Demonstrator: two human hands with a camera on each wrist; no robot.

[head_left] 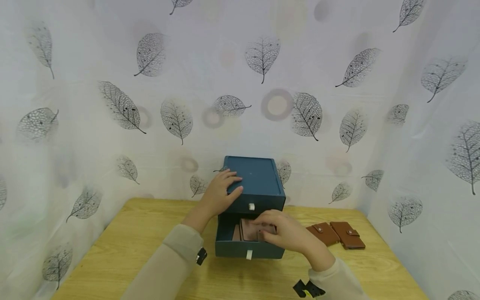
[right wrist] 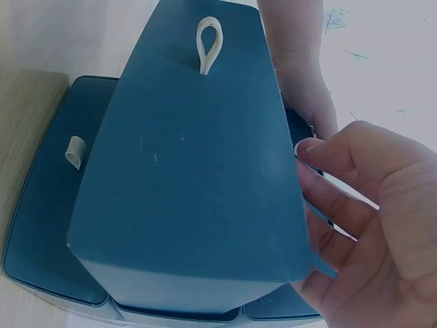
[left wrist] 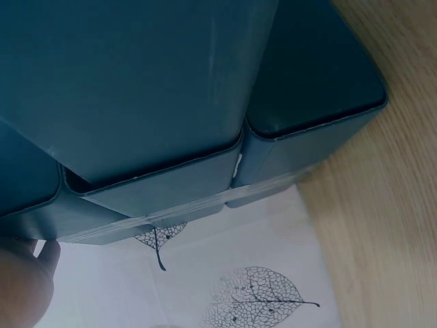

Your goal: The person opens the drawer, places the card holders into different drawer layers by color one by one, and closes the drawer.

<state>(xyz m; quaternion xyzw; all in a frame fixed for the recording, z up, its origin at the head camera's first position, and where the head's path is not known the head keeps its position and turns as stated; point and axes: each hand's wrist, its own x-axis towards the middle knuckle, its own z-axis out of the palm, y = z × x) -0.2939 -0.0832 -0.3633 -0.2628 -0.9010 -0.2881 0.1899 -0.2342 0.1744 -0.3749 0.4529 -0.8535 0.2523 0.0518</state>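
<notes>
Wallet [head_left: 248,230], pinkish, lies in the pulled-out lower drawer [head_left: 228,250], and from my end of the feed the relation that matters is its place under the right hand [head_left: 288,233]. That hand is plainly the nearer one: it comes in over the drawer's right side, fingers bent, index and thumb pointing left across the wallet's right part. From the bare part I can see, I judge the long axis to run left to right, roughly in line with that reach, though the hidden end leaves me unsure. I cannot tell whether the fingers pinch the wallet or only hover; the right wrist view shows them bent behind the drawer's wall, hiding the contact. My left hand [head_left: 219,193] grasps nothing, its fingers spread on the left front of the cabinet [head_left: 256,177], above the drawer. Two brown wallets [head_left: 348,235] lie on the table [head_left: 150,250], right of the cabinet.
</notes>
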